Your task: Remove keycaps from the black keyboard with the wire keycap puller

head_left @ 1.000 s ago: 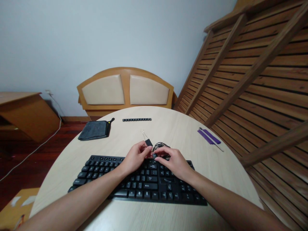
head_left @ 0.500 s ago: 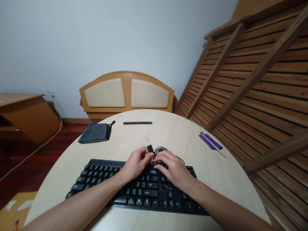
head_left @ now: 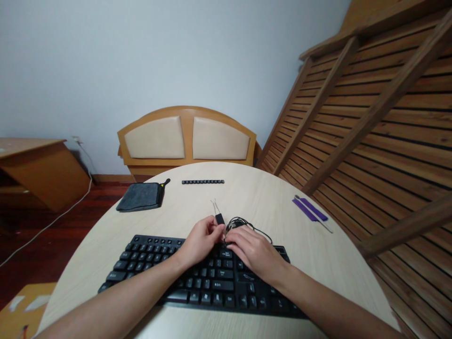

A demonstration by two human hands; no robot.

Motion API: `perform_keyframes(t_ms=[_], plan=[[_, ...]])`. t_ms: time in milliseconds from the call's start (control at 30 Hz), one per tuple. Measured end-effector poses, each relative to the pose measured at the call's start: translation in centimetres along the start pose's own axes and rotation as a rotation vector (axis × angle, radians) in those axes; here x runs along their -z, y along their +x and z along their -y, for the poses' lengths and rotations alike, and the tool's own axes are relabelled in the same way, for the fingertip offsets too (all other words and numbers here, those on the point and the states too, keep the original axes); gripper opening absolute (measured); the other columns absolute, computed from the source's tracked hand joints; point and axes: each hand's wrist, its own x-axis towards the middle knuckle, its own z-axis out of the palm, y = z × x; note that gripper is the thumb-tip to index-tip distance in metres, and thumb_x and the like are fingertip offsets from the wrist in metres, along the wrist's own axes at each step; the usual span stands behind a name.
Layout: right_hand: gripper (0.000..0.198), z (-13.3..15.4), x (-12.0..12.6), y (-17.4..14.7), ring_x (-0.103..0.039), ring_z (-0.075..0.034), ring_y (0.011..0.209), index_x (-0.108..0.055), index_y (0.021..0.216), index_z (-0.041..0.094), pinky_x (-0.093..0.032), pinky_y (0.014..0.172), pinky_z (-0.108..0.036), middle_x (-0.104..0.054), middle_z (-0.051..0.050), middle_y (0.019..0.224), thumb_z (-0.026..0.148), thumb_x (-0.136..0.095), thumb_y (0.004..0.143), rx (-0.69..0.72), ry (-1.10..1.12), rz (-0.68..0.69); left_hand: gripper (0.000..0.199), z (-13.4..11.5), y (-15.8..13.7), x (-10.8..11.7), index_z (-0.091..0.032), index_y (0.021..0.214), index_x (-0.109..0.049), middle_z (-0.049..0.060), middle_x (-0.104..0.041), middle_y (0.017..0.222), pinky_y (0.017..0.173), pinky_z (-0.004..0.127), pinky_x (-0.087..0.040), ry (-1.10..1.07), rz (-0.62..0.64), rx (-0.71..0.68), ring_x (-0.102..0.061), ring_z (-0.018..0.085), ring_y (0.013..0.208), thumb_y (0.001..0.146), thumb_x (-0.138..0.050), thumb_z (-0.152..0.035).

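Observation:
A black keyboard (head_left: 221, 285) lies across the near part of the table, partly covered by my arms. My left hand (head_left: 203, 238) is closed on a keycap puller (head_left: 219, 218), its black handle in the fingers and its two wire prongs pointing up and away. My right hand (head_left: 249, 247) hovers over the keyboard's top edge, fingertips pinched together beside the left hand's fingers; what lies between them is too small to make out. A coiled black cable (head_left: 240, 221) sits just behind my right hand. Farther back is a row of small black keycaps (head_left: 203, 181).
A dark grey zip pouch (head_left: 139, 197) lies at the table's left rim. Two purple-wrapped strips and a thin metal tool (head_left: 310, 210) lie at the right. A slatted wooden panel (head_left: 381, 127) leans beside the round table (head_left: 268, 200); a headboard (head_left: 189, 136) stands behind.
My right fingertips have drawn closer together, and the keycap that showed under them is now hidden. My left hand and the puller have hardly moved. The view has shifted slightly.

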Motion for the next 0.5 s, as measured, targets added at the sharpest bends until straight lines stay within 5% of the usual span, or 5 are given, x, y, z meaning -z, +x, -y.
perform_keyframes(t_ms=[267,500], plan=[[0.019,-1.6,1.6,1.2,-0.061,-0.020,0.098,-0.062,0.110,0.020,-0.050,0.088,-0.036,-0.067,-0.006,0.103,0.020,-0.054,0.092,-0.012,0.076,-0.133,0.030,0.5,0.1,-0.1,-0.019,0.075,-0.047,-0.001,-0.061,0.065,0.061,0.026,-0.043,-0.041,-0.026,-0.004,-0.056,0.014,0.060,0.087,-0.054,-0.046],[0.014,-10.3,2.9,6.4,-0.062,-0.018,0.092,-0.069,0.099,0.018,-0.047,0.087,-0.032,-0.068,-0.006,0.098,0.021,-0.062,0.087,-0.210,-0.020,-0.122,0.025,0.8,-0.2,-0.3,-0.018,0.078,-0.050,0.002,-0.064,0.073,0.067,0.029,-0.045,0.075,0.017,-0.008,-0.059,0.017,0.070,0.091,-0.051,-0.040]])
